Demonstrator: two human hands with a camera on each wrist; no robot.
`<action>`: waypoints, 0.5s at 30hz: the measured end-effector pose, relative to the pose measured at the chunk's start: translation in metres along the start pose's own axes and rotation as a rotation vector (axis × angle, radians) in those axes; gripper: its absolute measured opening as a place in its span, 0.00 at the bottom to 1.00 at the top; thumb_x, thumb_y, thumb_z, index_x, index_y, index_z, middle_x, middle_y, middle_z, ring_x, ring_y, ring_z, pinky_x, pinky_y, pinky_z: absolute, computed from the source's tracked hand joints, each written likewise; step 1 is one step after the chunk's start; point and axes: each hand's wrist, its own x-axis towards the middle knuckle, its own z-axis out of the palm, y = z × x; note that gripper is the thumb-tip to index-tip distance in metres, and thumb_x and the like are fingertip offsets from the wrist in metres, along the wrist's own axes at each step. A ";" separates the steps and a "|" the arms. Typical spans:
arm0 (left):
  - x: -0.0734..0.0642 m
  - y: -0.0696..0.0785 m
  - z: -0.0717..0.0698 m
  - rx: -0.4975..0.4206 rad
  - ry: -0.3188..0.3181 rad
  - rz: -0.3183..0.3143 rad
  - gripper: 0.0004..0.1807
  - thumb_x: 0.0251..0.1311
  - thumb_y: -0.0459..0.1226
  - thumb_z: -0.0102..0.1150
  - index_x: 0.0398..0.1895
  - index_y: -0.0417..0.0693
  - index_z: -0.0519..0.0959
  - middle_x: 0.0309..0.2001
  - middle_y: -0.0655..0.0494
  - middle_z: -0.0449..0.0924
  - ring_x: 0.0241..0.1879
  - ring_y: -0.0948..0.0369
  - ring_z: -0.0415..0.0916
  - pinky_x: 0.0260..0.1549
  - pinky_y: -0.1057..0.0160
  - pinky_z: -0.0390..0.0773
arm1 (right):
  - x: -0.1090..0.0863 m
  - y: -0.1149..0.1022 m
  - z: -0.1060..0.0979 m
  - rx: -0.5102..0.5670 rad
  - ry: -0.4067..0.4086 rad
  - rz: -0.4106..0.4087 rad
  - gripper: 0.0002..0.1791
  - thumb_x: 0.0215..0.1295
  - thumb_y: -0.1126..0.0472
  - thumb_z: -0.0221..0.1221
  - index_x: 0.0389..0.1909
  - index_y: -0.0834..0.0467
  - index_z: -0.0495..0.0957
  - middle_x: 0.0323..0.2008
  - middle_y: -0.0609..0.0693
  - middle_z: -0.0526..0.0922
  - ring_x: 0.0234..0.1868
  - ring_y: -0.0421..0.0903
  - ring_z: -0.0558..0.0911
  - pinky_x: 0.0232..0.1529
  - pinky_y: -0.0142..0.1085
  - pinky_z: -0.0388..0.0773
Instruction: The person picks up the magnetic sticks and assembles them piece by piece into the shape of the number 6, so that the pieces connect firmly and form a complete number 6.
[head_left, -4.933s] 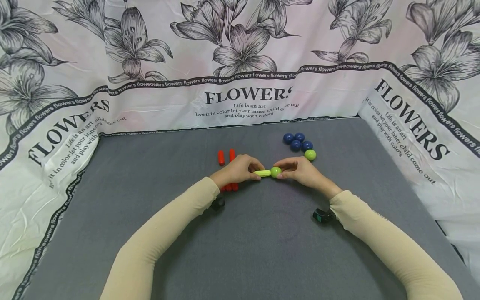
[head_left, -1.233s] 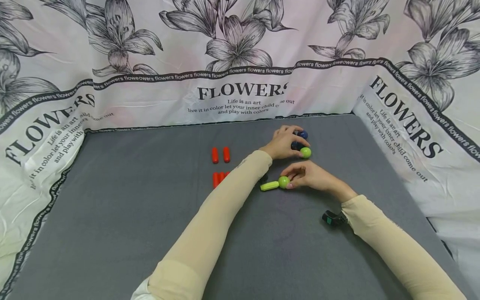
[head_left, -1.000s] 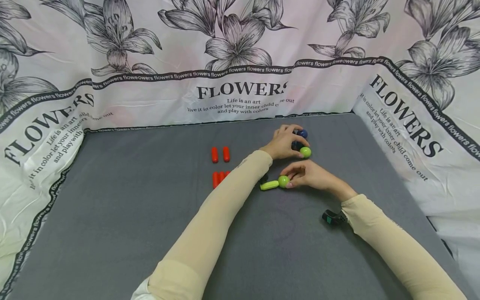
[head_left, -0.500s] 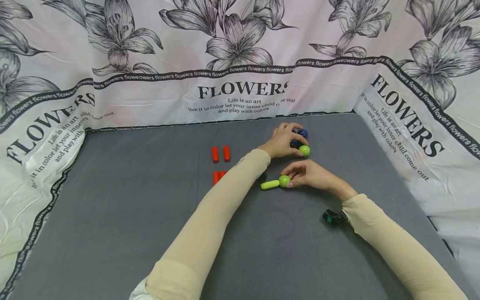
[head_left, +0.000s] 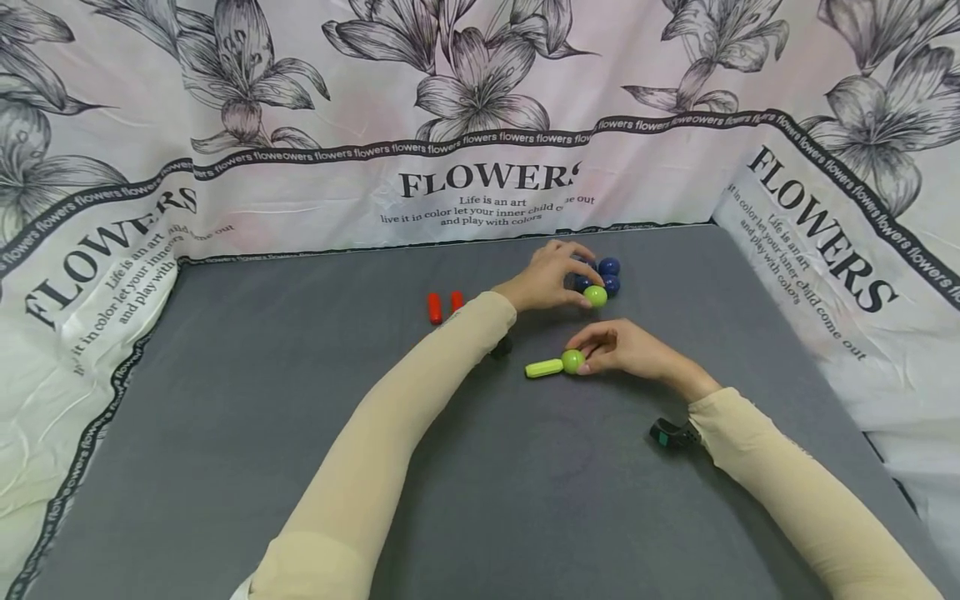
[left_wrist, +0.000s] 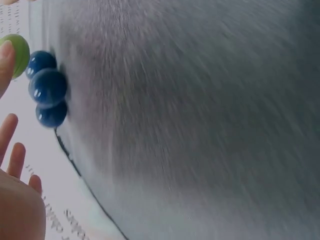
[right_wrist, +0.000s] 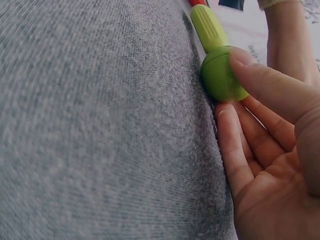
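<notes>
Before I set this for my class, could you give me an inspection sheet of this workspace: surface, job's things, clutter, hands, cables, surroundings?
Surface: grey cloth.
Job's things: yellow-green stick against the near green ball, whether joined I cannot tell; the far green ball close to blue balls, some partly hidden; red sticks, one partly behind the left sleeve.
Clutter: nothing seen.
Hands: left hand holds the far green ball; right hand pinches the near green ball.
Cables: nothing seen.
Surroundings: flower-printed curtain behind and at both sides.
</notes>
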 end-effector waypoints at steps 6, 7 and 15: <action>-0.027 -0.011 -0.018 -0.045 -0.005 0.021 0.22 0.57 0.49 0.69 0.56 0.61 0.82 0.60 0.61 0.80 0.61 0.60 0.69 0.66 0.51 0.63 | 0.001 0.002 0.000 -0.024 0.015 -0.014 0.20 0.59 0.58 0.70 0.52 0.56 0.82 0.47 0.56 0.85 0.43 0.38 0.83 0.44 0.31 0.80; -0.033 -0.012 -0.021 -0.071 -0.017 0.017 0.22 0.57 0.48 0.69 0.56 0.60 0.82 0.58 0.62 0.82 0.60 0.61 0.72 0.66 0.53 0.65 | 0.001 0.002 0.001 -0.025 0.018 -0.013 0.20 0.58 0.58 0.70 0.52 0.56 0.82 0.46 0.56 0.85 0.43 0.38 0.83 0.44 0.31 0.80; -0.084 -0.030 -0.031 -0.253 -0.031 -0.058 0.21 0.58 0.44 0.70 0.56 0.55 0.82 0.55 0.59 0.84 0.57 0.61 0.78 0.64 0.54 0.72 | 0.003 0.001 0.003 -0.017 0.050 -0.013 0.19 0.57 0.58 0.71 0.50 0.57 0.83 0.44 0.54 0.87 0.42 0.37 0.84 0.42 0.30 0.80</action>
